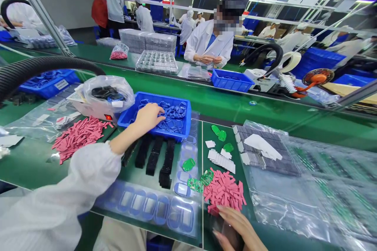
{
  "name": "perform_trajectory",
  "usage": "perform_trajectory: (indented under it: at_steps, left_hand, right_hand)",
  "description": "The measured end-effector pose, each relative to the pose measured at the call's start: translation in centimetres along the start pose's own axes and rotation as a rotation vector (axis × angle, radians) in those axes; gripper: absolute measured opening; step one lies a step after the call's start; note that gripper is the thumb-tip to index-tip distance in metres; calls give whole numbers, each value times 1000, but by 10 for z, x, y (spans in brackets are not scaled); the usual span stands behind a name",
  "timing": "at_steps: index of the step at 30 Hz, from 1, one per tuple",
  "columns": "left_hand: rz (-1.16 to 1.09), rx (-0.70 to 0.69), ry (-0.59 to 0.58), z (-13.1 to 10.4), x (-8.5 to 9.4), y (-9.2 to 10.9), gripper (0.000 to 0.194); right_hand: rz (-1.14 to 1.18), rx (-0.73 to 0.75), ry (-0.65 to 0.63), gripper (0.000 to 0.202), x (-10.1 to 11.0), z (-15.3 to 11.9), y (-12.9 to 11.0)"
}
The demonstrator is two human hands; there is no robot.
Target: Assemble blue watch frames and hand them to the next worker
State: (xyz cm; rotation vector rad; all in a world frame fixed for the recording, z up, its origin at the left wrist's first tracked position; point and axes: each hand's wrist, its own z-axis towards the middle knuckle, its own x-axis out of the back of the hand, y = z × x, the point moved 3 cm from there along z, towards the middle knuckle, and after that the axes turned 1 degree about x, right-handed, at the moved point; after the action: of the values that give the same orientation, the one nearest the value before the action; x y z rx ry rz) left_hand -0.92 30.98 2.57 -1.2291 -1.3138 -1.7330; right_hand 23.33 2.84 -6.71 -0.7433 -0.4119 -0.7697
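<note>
My left hand reaches over the blue bin of small blue plastic parts, its fingers apart over the parts. At the bottom right, my right hand is curved around a dark object beside a pile of pink strips. Three rows of black pieces stand in front of the bin. Green circuit boards lie left of the pink pile, with white cards behind it. Clear sheets with blue oval frames lie along the front edge.
Another pink pile lies left of the bin, near a white box with a bag. A black hose arches at left. Trays and plastic bags cover the right. A person works across the bench.
</note>
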Motion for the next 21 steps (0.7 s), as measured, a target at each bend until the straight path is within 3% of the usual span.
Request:
perform_trajectory:
  at_steps: [2, 5, 13, 17, 21]
  left_hand:
    - [14, 35, -57, 20, -7, -4, 22]
    - [-19, 74, -96, 31, -14, -8, 24]
    - [-484, 79, 41, 24, -3, -18, 32]
    - [-789, 33, 26, -10, 4, 5, 32]
    - [-960, -63, -149, -82, -4, 45, 25]
  right_hand:
    - [7, -26, -3, 27, 0, 1, -1]
    - [8, -54, 0, 27, 0, 0, -2]
    - [24, -134, 63, 16, 1, 4, -9]
    - [51, -154, 62, 16, 1, 5, -9]
    - [109, -190, 92, 18, 0, 3, -6]
